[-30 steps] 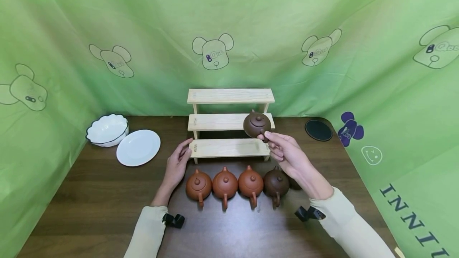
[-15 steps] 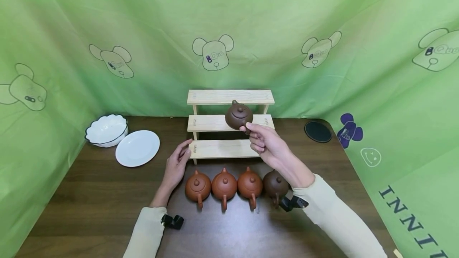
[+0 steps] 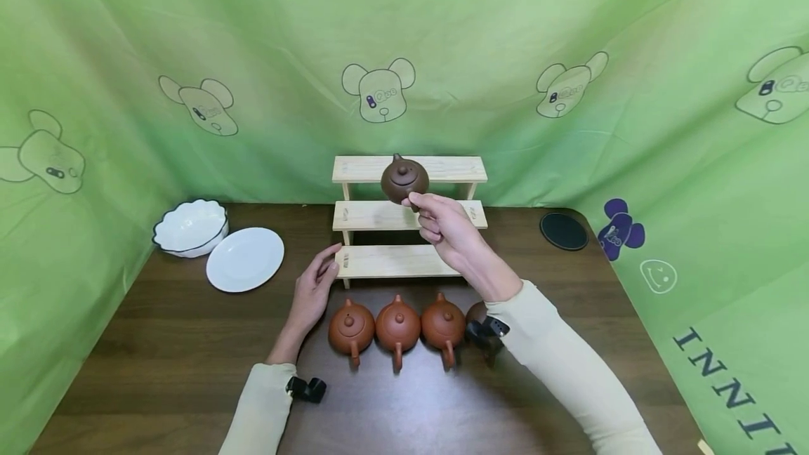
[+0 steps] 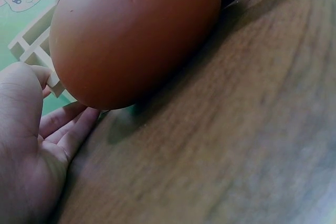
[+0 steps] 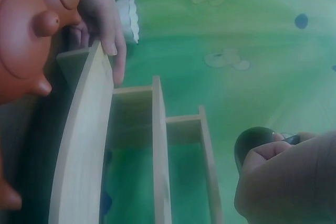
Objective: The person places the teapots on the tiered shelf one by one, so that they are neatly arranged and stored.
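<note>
We've got a dark teapot (image 3: 404, 181) pinched in our right hand (image 3: 447, 227) (midair, folks); our left hand (image 3: 314, 289), fingers relaxed, touches the wooden rack (image 3: 385, 262).

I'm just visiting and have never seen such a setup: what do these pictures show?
No machine works here, only a person's bare hands. The wide picture comes from a camera on the head; the close ones, from a small camera on each wrist. The right hand holds up a dark teapot by its handle near the wooden shelf. The left hand touches the shelf's lowest step. On the table are three reddish teapots, a partly hidden dark one, a white bowl, a white plate and a black disc.
</note>
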`<action>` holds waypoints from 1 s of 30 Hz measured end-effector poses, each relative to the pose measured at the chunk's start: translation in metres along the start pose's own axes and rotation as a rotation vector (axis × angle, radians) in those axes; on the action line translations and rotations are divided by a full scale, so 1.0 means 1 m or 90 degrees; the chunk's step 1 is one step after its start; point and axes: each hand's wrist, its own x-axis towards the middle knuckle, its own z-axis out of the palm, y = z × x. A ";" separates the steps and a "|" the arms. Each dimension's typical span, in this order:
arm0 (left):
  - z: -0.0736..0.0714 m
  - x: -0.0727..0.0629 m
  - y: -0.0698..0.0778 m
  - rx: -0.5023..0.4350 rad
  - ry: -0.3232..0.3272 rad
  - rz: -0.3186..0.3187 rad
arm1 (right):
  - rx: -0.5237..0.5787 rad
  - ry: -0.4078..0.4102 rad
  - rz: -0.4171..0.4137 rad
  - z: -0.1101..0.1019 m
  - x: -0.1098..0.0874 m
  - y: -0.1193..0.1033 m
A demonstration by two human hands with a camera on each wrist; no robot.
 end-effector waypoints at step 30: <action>-0.003 0.004 -0.018 0.008 -0.002 0.047 | 0.046 0.095 -0.021 0.041 0.065 0.019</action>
